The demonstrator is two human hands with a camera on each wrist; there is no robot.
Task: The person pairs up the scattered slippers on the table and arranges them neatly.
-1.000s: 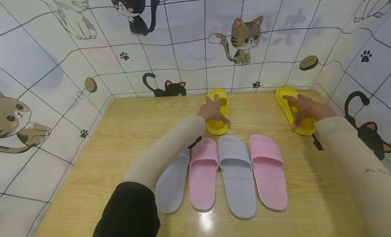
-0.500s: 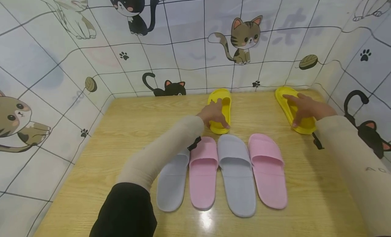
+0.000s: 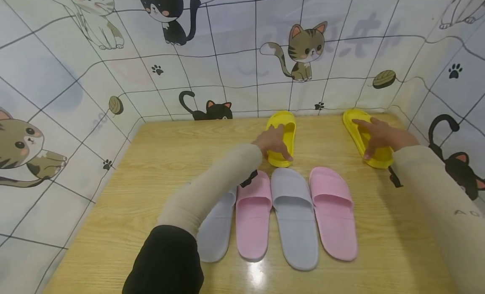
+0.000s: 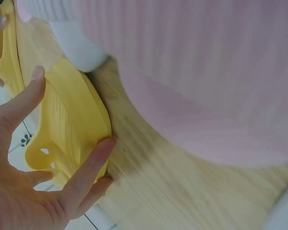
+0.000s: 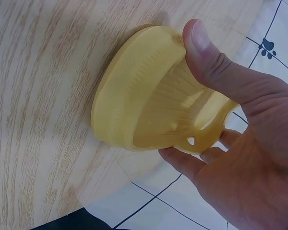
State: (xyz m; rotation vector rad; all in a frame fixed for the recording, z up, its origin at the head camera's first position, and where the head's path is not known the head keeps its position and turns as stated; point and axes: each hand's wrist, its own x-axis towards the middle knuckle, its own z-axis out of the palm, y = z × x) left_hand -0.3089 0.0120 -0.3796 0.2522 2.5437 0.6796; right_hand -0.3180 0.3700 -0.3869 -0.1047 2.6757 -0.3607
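Observation:
Two yellow slippers stand near the back edge of the wooden tabletop. My left hand [image 3: 273, 141] holds the left yellow slipper [image 3: 290, 136], its thumb and fingers spread across it; in the left wrist view its digits reach opposite edges of this slipper [image 4: 69, 115]. The right yellow slipper [image 3: 383, 160], angled with its far end to the left, is in the grip of my right hand [image 3: 382, 133]. In the right wrist view, the thumb [image 5: 199, 40] lies at one edge of the slipper [image 5: 129, 96] and fingers touch the opposite side. Both palms partly cover the slippers.
In front of the yellow pair lie a grey slipper [image 3: 217, 231], a pink slipper [image 3: 252, 226], another grey slipper [image 3: 296, 226] and another pink slipper [image 3: 335, 222], side by side. My left sleeve overlaps the leftmost grey one. A cat-patterned sheet [image 3: 235, 70] rises behind the tabletop [image 3: 113, 235].
The left hand has slid the left yellow slipper to the right, narrowing the gap between the two yellow slippers. The right hand and its slipper stay in place.

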